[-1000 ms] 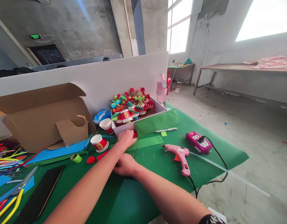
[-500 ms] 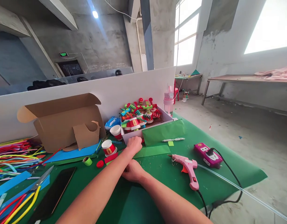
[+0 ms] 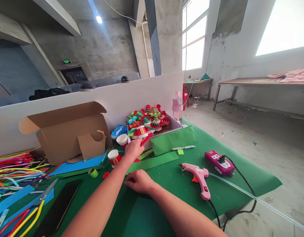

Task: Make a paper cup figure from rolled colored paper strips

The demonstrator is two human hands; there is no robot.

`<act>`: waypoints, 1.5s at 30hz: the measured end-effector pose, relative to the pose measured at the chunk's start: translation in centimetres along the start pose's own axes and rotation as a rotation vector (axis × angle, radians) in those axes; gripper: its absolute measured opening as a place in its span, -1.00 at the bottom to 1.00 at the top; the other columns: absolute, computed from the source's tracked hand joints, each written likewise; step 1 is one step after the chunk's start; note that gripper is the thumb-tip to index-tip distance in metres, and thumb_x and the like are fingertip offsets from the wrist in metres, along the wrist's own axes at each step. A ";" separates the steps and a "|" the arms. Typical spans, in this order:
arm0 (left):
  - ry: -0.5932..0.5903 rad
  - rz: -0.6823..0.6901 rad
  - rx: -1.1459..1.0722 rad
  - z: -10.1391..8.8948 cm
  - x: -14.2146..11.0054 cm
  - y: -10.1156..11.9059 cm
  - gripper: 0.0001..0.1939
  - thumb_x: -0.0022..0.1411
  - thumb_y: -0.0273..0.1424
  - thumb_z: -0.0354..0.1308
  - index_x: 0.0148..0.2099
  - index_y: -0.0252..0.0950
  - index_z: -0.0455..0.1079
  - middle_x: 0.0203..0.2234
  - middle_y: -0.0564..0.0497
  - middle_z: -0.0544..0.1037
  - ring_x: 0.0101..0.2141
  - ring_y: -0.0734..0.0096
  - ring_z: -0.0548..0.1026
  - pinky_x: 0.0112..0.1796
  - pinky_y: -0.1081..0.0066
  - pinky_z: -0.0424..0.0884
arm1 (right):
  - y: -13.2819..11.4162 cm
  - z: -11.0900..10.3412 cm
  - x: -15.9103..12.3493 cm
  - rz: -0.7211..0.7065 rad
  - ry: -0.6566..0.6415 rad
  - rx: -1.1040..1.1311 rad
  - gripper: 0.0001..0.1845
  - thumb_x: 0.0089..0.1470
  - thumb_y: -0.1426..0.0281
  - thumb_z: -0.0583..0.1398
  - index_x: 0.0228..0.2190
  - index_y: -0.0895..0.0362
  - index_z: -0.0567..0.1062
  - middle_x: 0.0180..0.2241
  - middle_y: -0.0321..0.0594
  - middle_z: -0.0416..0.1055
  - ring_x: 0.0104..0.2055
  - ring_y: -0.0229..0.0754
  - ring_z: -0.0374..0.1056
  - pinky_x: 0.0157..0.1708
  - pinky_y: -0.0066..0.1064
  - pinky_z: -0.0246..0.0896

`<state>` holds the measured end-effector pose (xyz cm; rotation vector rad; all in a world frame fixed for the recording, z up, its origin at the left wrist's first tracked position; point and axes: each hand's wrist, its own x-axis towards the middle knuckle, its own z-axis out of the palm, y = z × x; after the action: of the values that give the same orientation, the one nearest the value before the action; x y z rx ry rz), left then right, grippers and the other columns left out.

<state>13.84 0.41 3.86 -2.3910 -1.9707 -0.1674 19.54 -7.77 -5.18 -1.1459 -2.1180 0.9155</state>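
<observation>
My left hand (image 3: 134, 148) is closed on a red paper strip (image 3: 147, 139), which sticks out beyond the fingers in front of the white box (image 3: 178, 124). My right hand (image 3: 140, 181) rests on the green table cover with its fingers curled in, and nothing shows in them. Under and beside the left hand lie a green paper strip (image 3: 159, 161) and another bit of red paper (image 3: 137, 160). To the left stand a red and white paper cup (image 3: 114, 158), a red disc (image 3: 106, 174) partly behind my forearm, and a green paper roll (image 3: 93, 172).
Several paper-cup figures with spring-like limbs (image 3: 142, 131) fill the white box. A pink glue gun (image 3: 198, 176) and a magenta power block (image 3: 219, 163) lie right. Scissors (image 3: 41, 199), a black phone (image 3: 58, 207), pipe cleaners (image 3: 15, 168) and a cardboard box (image 3: 70, 131) are left.
My left hand has moved up and slightly left, lifting the red strip toward the white box. My right hand stays low, and the two hands are now farther apart.
</observation>
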 end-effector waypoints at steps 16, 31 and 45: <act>0.559 0.198 -1.071 -5.4 -8.4 -4.6 -0.84 0.18 -0.30 0.18 -0.26 -0.29 0.42 -0.35 -0.02 0.57 -0.47 0.44 0.49 -0.39 0.43 0.46 | -0.2 -0.7 0.2 0.035 0.074 0.629 -0.68 0.00 0.16 0.27 -0.58 0.14 0.41 -0.62 -0.37 0.32 -0.62 -0.36 0.10 -0.58 -0.48 -0.02; 0.464 0.729 -0.421 2.0 -12.3 -5.1 -0.60 0.27 -0.65 -0.07 -0.02 -0.21 0.46 -0.01 -0.11 0.54 0.01 0.28 0.49 -0.01 0.25 0.48 | 0.2 -3.1 0.2 0.201 0.224 1.271 -0.46 -0.24 -0.02 0.41 -0.41 0.20 0.55 -0.52 -0.29 0.44 -0.51 -0.34 0.28 -0.49 -0.50 0.14; -0.080 -0.161 -1.492 2.0 -10.9 -8.3 -0.49 -0.09 0.04 0.34 -0.38 -0.33 0.39 -0.63 0.11 0.38 -0.64 0.59 0.24 -0.63 0.54 0.15 | -1.8 -2.3 -0.7 0.080 -0.209 0.658 -0.61 0.03 0.05 0.23 -0.48 0.14 0.41 -0.64 -0.44 0.19 -0.59 -0.38 0.08 -0.57 -0.49 -0.02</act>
<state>3.76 -8.41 0.36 -2.6876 -2.4492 -2.2410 20.70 -8.45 -2.51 -0.8142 -1.7048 1.6679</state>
